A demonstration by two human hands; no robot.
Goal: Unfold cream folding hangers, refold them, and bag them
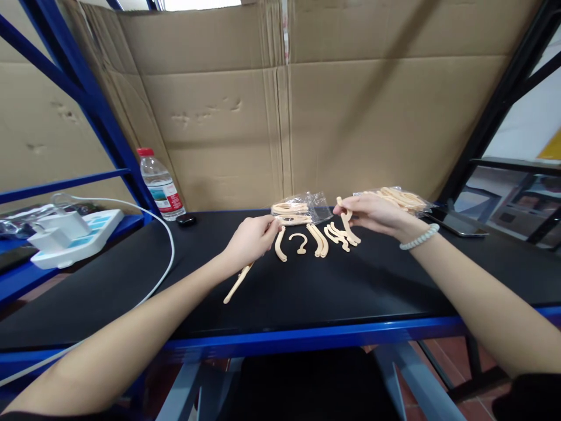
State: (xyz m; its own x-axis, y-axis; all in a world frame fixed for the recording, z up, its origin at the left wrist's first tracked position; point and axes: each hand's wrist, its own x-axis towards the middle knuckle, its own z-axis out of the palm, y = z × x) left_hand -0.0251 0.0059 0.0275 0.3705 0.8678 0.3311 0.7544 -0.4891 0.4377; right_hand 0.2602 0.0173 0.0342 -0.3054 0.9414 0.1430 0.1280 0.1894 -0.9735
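Observation:
My left hand [249, 241] is closed around a long beige hanger arm [238, 284], whose lower end sticks out below the palm. My right hand [370, 211] pinches a small curved beige hanger hook [346, 221] just above a small pile of similar hooks [336, 235]. Between the hands, a single hanger hook [298, 241] with a short crosspiece lies on the black tabletop. A loose curved hanger arm [280, 245] rests to its left, and a group of curved arms [319, 241] to its right.
Behind the loose parts lies a clear plastic bag [318, 207] of beige pieces; another bag of parts [401, 199] is beyond my right hand. A water bottle [162, 190], a power strip [79, 237] and a white cable [172, 257] are at left. A phone [458, 223] lies right. Cardboard [210, 128] closes the back.

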